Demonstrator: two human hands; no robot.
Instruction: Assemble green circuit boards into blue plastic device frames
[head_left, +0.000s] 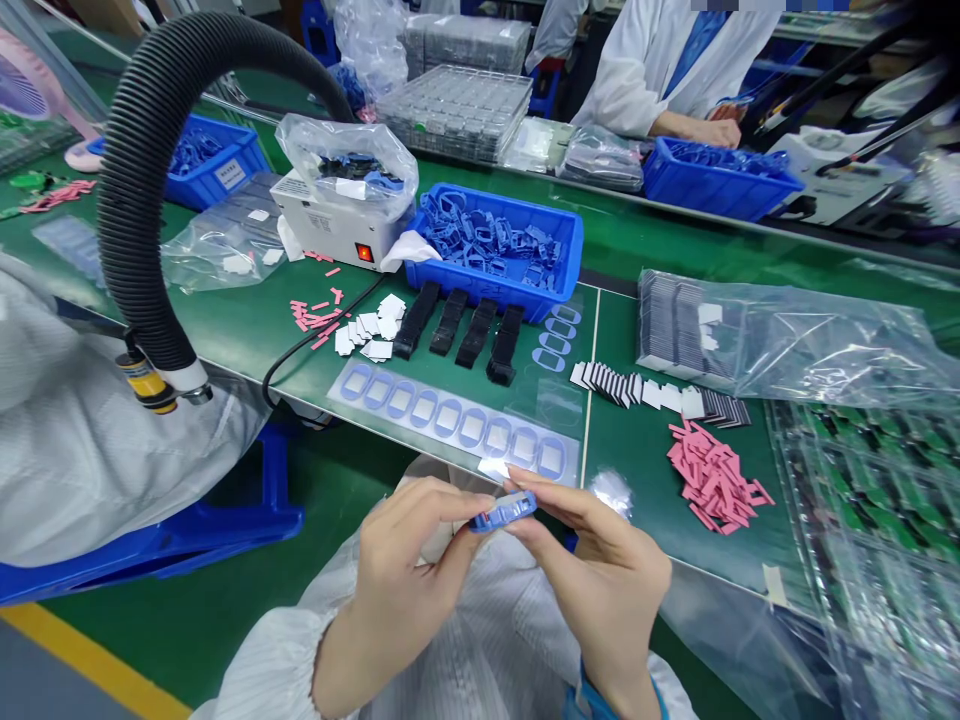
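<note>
Both my hands are raised over my lap, just in front of the table edge. My left hand (pixel 409 560) and my right hand (pixel 600 570) pinch a small blue plastic frame (pixel 502 513) between their fingertips from either side. A small piece of clear film (pixel 493 468) lies at the edge right above my fingers. Beyond it stretches a clear sheet with a row of blue-outlined rounded pads (pixel 450 425). A crumpled bit of shiny film (pixel 611 492) sits near my right hand.
A blue crate of blue plastic frames (pixel 495 210) stands behind several black strips (pixel 450 333). Around them lie white squares (pixel 371 330), pink pieces (pixel 712 475) and bagged circuit boards (pixel 870 500). A black flexible hose (pixel 135 190) arches at left. A co-worker's hand (pixel 697 127) rests across the bench.
</note>
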